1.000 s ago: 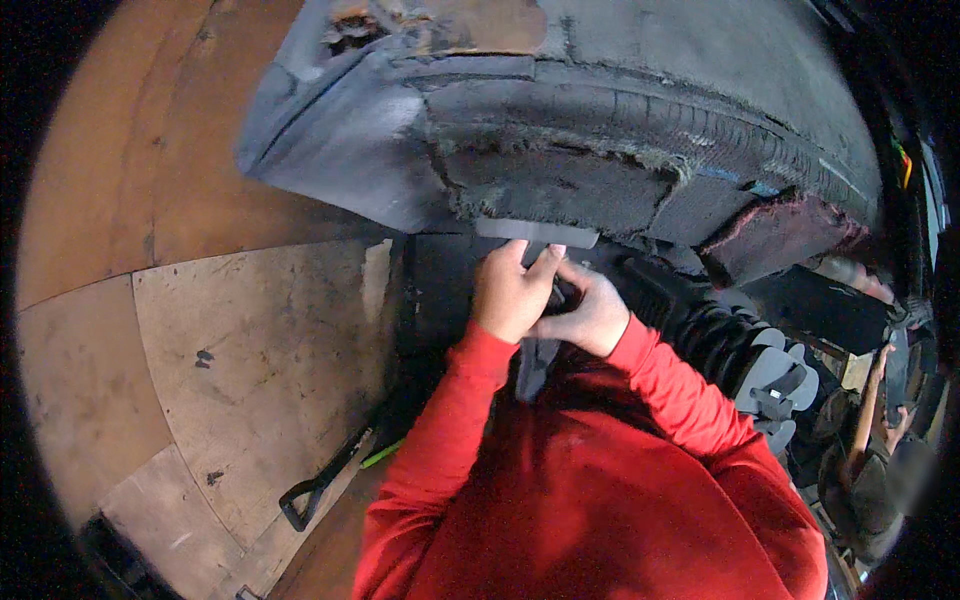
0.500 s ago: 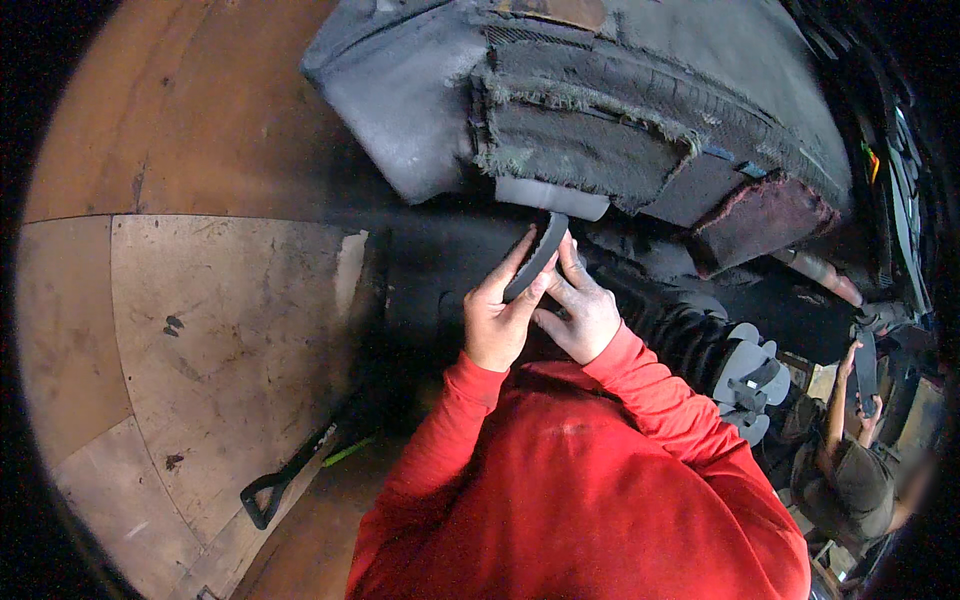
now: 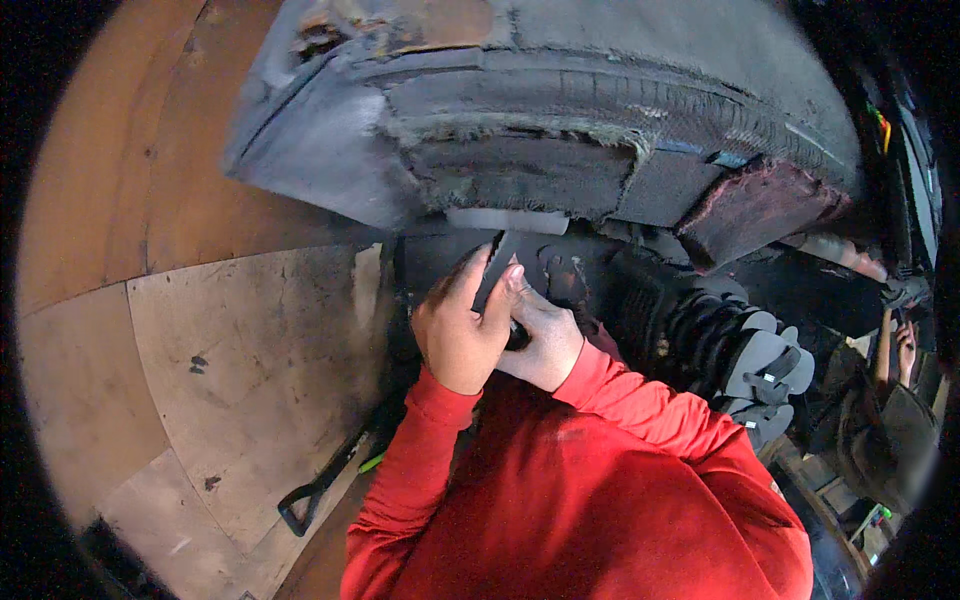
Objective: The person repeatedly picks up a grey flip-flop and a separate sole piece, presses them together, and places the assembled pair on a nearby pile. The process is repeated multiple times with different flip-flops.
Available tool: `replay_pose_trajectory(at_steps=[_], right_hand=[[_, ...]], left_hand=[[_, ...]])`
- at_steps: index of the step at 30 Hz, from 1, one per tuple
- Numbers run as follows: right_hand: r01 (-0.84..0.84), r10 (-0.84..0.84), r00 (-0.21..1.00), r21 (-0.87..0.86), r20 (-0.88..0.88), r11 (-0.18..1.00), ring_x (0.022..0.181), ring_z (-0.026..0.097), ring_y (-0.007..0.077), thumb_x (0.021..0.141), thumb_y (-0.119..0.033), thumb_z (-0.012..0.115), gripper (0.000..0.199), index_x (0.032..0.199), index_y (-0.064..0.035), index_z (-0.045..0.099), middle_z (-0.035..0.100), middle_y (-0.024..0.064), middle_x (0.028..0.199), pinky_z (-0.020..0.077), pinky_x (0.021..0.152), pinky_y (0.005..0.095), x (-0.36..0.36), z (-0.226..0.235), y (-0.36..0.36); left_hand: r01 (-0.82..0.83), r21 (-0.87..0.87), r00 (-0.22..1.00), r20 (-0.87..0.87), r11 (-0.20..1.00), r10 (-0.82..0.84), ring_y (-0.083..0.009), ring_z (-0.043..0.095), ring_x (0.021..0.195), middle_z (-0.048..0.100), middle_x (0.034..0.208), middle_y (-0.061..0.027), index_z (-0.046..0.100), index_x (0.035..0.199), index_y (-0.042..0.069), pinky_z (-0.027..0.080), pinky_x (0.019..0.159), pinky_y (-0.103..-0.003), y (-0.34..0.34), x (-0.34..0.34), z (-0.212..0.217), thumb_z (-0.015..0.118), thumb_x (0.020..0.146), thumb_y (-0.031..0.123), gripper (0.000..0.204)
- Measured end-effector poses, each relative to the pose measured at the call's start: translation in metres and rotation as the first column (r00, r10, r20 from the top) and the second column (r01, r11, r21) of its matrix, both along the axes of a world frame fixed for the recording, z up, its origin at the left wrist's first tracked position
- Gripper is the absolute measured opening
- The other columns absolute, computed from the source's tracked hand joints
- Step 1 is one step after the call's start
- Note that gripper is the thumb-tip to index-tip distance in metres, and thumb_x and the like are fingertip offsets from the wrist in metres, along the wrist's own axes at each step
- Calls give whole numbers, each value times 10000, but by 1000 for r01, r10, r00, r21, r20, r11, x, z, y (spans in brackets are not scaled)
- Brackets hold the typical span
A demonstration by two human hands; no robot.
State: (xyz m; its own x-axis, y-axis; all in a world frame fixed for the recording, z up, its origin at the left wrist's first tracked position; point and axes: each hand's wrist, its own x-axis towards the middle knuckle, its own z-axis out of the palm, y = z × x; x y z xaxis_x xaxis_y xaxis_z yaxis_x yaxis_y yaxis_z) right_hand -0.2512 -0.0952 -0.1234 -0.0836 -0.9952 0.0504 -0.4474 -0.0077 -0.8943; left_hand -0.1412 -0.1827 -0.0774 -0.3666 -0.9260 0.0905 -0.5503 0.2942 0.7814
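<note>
Both my hands hold a dark grey flip-flop (image 3: pixel 497 268), seen nearly edge-on. My left hand (image 3: pixel 457 325) is closed on its left side, fingers along the outer face. My right hand (image 3: pixel 545 340) grips the lower right part, its thumb up against the left hand's thumb. Much of the flip-flop is hidden by the fingers. Just beyond its upper tip sits a pale grinding roller (image 3: pixel 508 220), partly under a dusty machine hood (image 3: pixel 320 160). I cannot tell whether the tip touches the roller. A frayed grey cloth flap (image 3: pixel 520 170) hangs above it.
Grey flip-flops (image 3: pixel 762 365) stand stacked to my right. A reddish frayed cloth (image 3: pixel 755 210) hangs from the hood. Stained wooden panels (image 3: pixel 260 370) lie at left, with a black handle (image 3: pixel 300 505) near them. Another person's hand (image 3: pixel 905 350) shows at the far right.
My hands and the flip-flop have moved left in the picture. The flip-flop has turned, and its tip looks narrower. The view has shifted; the other person's hands have moved.
</note>
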Motion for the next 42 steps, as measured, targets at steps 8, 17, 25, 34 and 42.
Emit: replay_pose_trajectory(at_steps=[8,17,25,34,42], right_hand=[[-12,27,998,230,-59,973,1217,573,403,690,-288,816,960,1517,-110,360,308,307,1529,520,984,417,-41,8,-11],[3,30,717,46,-696,999,1057,642,508,867,-132,585,594,1417,-339,499,299,107,1603,621,756,431,-38,13,12],[7,38,922,115,-385,993,1021,686,402,809,-263,719,683,1447,-236,476,307,216,1574,610,745,416,-20,8,5],[-69,213,800,266,-561,961,1032,631,556,961,-214,460,567,1488,-407,382,252,119,1622,565,867,559,-41,28,3],[-323,265,683,44,-680,945,1085,604,560,971,-248,457,570,1499,-440,358,191,92,1645,556,893,554,-40,63,-15]], left_hand=[[-71,253,984,178,965,26,-441,676,802,667,822,-285,688,1111,-22,526,682,-453,-11,-34,-29,648,896,495,561],[-27,387,814,-527,922,245,-117,624,1023,703,1149,-115,601,1278,-38,492,894,-279,43,-20,-35,662,973,209,397],[-32,138,989,-136,990,51,-207,688,1009,712,1129,-175,626,1254,-14,516,871,-323,18,-11,-19,656,967,252,393],[-71,367,864,-442,927,241,-106,593,981,678,1112,-58,620,1233,-37,482,866,-270,35,-22,-18,592,1011,183,314],[-202,296,730,-590,934,345,-119,587,1047,647,1178,-69,590,1252,-66,466,916,-266,51,-4,24,574,1015,119,301]])
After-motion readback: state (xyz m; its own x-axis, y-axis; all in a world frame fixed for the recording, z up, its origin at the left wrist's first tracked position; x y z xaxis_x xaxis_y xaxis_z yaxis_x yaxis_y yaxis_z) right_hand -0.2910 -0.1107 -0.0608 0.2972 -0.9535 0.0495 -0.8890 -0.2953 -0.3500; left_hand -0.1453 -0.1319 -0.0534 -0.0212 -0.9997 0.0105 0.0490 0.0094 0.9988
